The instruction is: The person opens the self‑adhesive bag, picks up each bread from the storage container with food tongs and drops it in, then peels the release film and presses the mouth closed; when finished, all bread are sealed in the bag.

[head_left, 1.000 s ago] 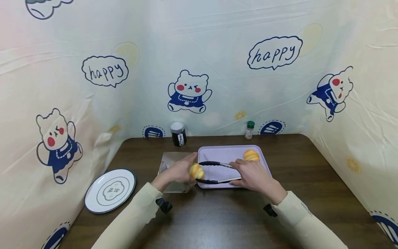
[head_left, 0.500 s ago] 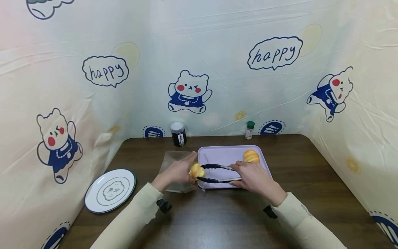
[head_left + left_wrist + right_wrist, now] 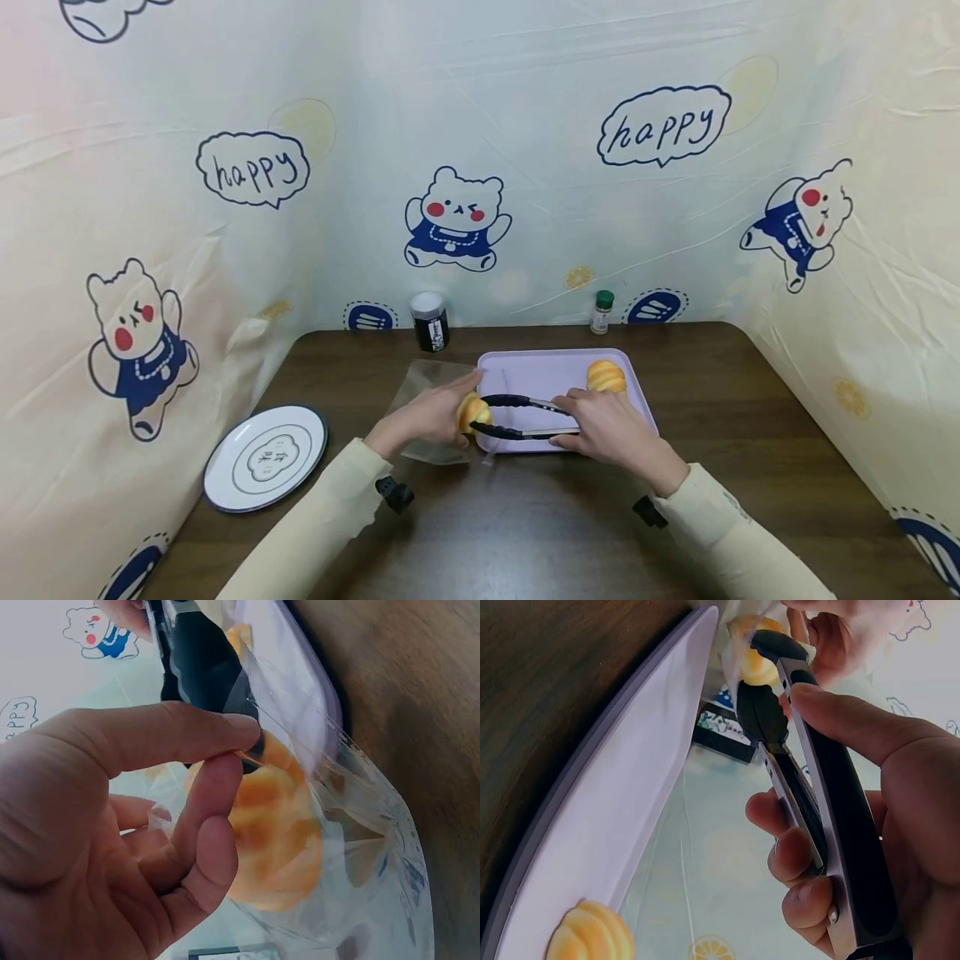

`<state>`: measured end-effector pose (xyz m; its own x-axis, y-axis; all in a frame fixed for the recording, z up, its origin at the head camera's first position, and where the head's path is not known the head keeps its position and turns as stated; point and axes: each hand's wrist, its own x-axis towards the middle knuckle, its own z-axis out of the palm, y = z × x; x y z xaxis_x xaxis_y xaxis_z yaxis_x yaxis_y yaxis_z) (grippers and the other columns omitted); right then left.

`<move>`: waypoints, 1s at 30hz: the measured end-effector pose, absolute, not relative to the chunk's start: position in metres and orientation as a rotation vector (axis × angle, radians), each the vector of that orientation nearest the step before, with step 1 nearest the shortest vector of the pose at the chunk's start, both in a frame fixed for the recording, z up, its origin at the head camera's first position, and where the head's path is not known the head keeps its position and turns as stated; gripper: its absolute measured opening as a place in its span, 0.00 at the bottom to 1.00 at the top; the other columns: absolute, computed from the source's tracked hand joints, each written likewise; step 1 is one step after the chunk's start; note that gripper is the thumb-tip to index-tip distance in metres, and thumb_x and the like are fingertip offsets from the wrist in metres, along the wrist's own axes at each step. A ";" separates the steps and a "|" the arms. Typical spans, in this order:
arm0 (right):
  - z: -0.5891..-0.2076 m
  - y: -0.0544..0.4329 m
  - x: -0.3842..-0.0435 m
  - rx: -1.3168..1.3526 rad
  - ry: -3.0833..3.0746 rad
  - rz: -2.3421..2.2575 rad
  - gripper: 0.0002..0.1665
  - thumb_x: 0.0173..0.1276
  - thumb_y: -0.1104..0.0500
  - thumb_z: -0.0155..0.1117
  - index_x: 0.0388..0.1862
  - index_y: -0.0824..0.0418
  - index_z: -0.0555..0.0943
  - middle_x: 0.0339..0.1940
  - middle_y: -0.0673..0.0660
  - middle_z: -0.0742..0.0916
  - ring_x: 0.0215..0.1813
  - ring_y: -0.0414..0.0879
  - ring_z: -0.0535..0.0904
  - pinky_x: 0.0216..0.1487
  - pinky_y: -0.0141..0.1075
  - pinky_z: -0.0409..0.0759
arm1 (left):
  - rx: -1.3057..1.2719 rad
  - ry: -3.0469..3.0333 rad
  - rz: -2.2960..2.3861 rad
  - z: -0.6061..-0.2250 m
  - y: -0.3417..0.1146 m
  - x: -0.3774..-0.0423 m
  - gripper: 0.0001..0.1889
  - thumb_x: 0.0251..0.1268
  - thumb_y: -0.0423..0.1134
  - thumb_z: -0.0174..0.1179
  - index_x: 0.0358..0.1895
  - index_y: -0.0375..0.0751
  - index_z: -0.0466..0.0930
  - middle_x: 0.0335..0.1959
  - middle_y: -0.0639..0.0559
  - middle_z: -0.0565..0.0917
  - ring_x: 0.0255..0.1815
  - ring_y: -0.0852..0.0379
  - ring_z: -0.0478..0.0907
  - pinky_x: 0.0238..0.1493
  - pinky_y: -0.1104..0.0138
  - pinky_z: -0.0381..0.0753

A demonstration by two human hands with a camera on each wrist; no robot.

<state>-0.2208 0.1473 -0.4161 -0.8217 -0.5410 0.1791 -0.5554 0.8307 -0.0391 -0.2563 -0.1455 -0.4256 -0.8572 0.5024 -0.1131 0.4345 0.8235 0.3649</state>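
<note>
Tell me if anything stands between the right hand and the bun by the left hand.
Only the tongs, gripped by the right hand; their ends reach the bun. No other object visibly blocks that line. The left hand pinches the bag, but whether its film comes between is unclear.

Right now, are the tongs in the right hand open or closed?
The tongs are open: their black tips stand apart in the head and right wrist views. Whether they grip the left bread roll, I cannot tell.
</note>
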 end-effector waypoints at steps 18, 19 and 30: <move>-0.414 0.137 -0.219 0.853 -2.806 0.111 0.31 0.57 0.36 0.74 0.51 0.55 0.85 0.37 0.51 0.88 0.29 0.43 0.79 0.28 0.37 0.81 | 0.752 2.787 0.518 -0.429 -0.140 -0.256 0.62 0.41 0.39 0.80 0.81 0.47 0.49 0.81 0.50 0.57 0.68 0.46 0.72 0.69 0.49 0.72; -0.414 0.137 -0.219 0.851 -2.811 0.126 0.31 0.57 0.36 0.73 0.51 0.56 0.85 0.37 0.52 0.88 0.29 0.43 0.79 0.29 0.37 0.81 | 0.755 2.787 0.521 -0.429 -0.140 -0.256 0.61 0.41 0.40 0.80 0.81 0.47 0.49 0.81 0.50 0.58 0.67 0.47 0.73 0.67 0.50 0.74; -0.418 0.138 -0.224 0.908 -2.645 -0.072 0.34 0.57 0.35 0.73 0.55 0.54 0.83 0.39 0.51 0.88 0.30 0.43 0.82 0.25 0.35 0.81 | 0.688 2.841 0.573 -0.424 -0.145 -0.260 0.64 0.37 0.39 0.80 0.81 0.44 0.48 0.81 0.44 0.57 0.61 0.47 0.77 0.63 0.52 0.77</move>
